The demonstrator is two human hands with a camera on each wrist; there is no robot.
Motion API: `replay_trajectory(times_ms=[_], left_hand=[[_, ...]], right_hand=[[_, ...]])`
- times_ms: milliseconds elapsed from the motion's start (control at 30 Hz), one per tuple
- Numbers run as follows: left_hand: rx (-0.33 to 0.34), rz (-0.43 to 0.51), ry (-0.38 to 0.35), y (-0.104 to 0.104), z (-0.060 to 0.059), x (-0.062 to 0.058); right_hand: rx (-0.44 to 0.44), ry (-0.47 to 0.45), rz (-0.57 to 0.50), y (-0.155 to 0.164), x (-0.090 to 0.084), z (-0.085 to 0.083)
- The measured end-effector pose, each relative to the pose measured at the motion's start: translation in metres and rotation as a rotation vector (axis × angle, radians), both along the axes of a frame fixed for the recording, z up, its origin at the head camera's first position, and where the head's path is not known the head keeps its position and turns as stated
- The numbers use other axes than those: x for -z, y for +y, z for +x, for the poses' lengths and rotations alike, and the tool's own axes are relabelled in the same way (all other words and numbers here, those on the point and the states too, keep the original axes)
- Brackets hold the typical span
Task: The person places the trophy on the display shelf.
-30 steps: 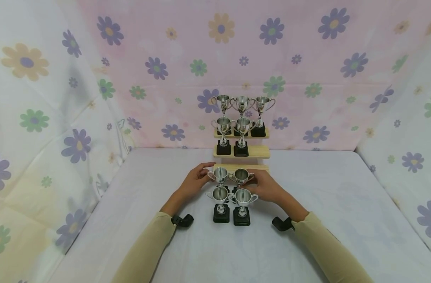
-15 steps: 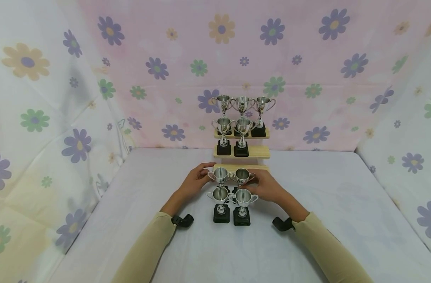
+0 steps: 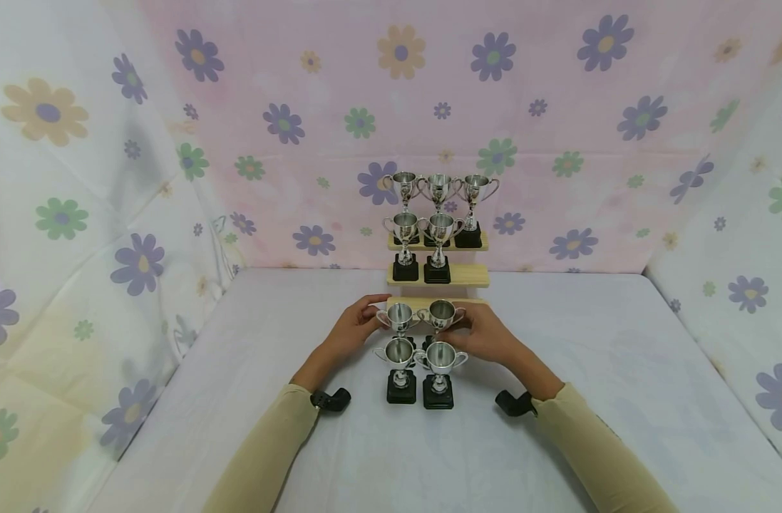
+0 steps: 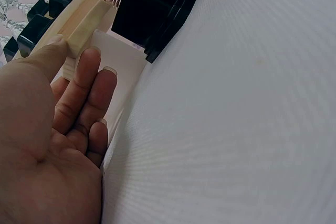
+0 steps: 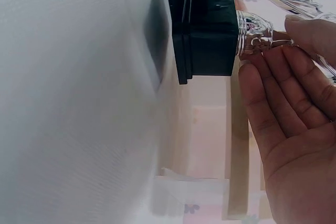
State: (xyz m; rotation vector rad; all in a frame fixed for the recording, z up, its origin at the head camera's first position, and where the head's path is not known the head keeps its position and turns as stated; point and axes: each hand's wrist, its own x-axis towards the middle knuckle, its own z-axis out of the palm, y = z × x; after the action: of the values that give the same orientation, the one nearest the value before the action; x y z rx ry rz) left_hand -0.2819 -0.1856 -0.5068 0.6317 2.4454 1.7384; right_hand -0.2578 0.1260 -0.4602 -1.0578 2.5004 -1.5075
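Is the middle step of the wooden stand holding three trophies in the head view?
No, the middle step holds only two trophies, with its right end bare.

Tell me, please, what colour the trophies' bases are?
Black, under each silver trophy; the base shows best in the right wrist view.

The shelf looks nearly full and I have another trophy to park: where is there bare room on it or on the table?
The middle step is bare right of its two trophies. The table lies open outside the left hand and right hand. Crowded: the top step, and the front, where four trophies stand between the hands.
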Motion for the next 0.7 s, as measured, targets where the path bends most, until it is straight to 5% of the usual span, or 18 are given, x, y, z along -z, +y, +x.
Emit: replay_trajectory(times_ms=[700], left_hand=[[0.012, 0.009, 0.003, -0.001, -0.001, 0.002]], right_hand=[[0.104, 0.047, -0.079, 0.015, -0.03, 0.006]])
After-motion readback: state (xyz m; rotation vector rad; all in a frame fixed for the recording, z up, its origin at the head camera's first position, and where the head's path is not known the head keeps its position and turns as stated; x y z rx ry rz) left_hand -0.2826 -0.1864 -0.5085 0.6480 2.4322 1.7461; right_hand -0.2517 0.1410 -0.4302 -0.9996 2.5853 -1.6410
